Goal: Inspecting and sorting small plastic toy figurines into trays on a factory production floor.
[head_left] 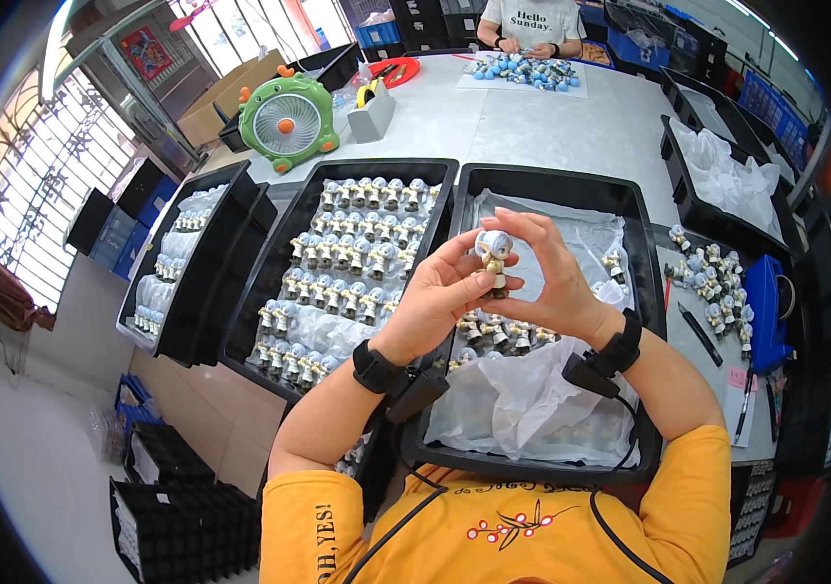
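Observation:
A small figurine (494, 261) with pale blue-white hair and a cream-and-gold outfit stands upright between my hands, above the near right tray. My left hand (432, 300) is closed on it, with the thumb across its lower front. My right hand (563, 280) curves around its other side, fingertips by the head and thumb by the base. Below my hands, the black tray (644, 209) holds a row of similar figurines (503, 334) and crumpled white sheeting (523, 399). Another black tray (445, 175) on the left holds several rows of figurines (338, 251).
A loose pile of figurines (717, 277) lies right, near a black pen-like tool (700, 334) and blue holder (768, 311). A green fan (289, 122) and tape dispenser (372, 114) stand far left. Across the table, a person (532, 29) handles blue pieces (523, 70).

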The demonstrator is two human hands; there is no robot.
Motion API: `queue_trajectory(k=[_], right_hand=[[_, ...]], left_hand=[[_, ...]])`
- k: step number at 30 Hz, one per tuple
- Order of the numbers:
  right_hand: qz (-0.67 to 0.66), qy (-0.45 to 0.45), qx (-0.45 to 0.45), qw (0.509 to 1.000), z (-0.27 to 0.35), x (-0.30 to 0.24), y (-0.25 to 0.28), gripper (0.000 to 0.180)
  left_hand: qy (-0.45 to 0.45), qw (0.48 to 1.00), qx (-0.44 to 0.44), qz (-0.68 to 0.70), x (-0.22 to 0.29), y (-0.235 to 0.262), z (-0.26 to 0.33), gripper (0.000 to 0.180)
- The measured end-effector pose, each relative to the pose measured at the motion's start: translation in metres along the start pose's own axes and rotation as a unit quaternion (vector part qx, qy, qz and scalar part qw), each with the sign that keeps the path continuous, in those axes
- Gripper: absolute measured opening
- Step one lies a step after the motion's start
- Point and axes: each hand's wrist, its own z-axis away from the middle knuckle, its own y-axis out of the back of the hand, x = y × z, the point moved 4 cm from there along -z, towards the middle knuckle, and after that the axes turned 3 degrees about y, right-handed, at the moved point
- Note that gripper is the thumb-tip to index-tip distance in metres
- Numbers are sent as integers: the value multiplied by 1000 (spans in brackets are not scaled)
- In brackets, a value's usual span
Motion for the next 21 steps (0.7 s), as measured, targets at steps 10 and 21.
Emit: queue_trajectory(k=[10,21], right_hand=[[10,-9,-4,1000,2,1,-2,79],[-13,-32,-4,999,3,4,-5,77]], left_hand=[[-57,989,65,-117,3,-2,2,58],[-42,991,54,-116,2,0,2,57]])
